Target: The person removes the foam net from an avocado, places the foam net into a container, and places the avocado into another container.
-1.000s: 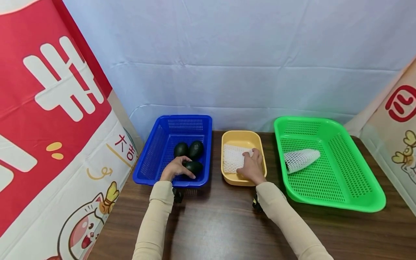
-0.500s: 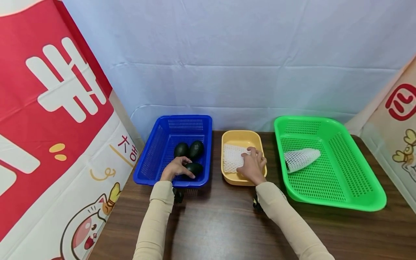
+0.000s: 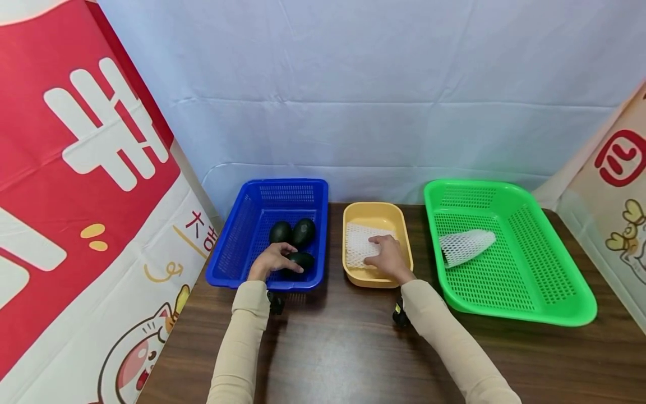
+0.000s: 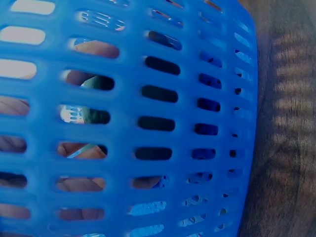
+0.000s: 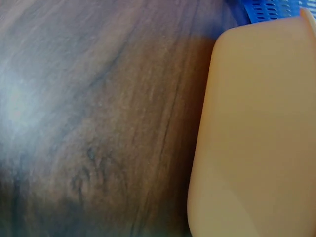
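My left hand (image 3: 273, 260) is in the blue basket, its thumb and fingers round a dark green avocado (image 3: 301, 260). Two more avocados (image 3: 304, 232) lie just behind it. In the left wrist view, the perforated basket wall (image 4: 126, 101) hides most of that hand and fruit. Over the yellow tray (image 3: 375, 209), my right hand (image 3: 391, 258) reaches down onto white foam net sleeves (image 3: 359, 247). Its index finger and thumb touch the netting, with a visible gap between them. The right wrist view catches only the tray's outer wall (image 5: 256, 128), not the hand.
The blue basket (image 3: 233, 241) stands at left. At right is a green basket (image 3: 525, 252), holding one white foam net (image 3: 466, 247) with something dark showing at its left end. All stand on a brown wooden table (image 3: 333, 348), before a pale cloth backdrop (image 3: 353, 134).
The right hand's fingers, more spread and farther right before, have come down and left onto the netting. My left hand keeps its place on the avocado.
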The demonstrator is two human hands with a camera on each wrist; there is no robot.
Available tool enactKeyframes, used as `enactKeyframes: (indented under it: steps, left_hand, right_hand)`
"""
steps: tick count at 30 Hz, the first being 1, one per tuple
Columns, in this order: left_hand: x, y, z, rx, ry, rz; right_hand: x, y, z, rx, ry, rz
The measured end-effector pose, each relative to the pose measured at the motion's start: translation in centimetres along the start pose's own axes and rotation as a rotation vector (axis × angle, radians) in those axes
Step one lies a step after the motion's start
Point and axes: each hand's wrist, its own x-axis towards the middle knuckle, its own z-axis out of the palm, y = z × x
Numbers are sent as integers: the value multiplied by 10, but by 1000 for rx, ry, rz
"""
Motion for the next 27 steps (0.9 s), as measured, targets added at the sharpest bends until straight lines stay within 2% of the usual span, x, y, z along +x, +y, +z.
enactKeyframes:
  steps: [5,10,27]
  left_hand:
    - [-2,1,-1,-52,20,1]
    - [-4,1,-1,-94,42,-9]
    - [0,1,-2,-135,135,49]
  right_hand:
    - [-2,1,-2,55,2,17]
    - [-3,-1,-3,69,55,26]
    - [-7,-4,-4,107,151,2]
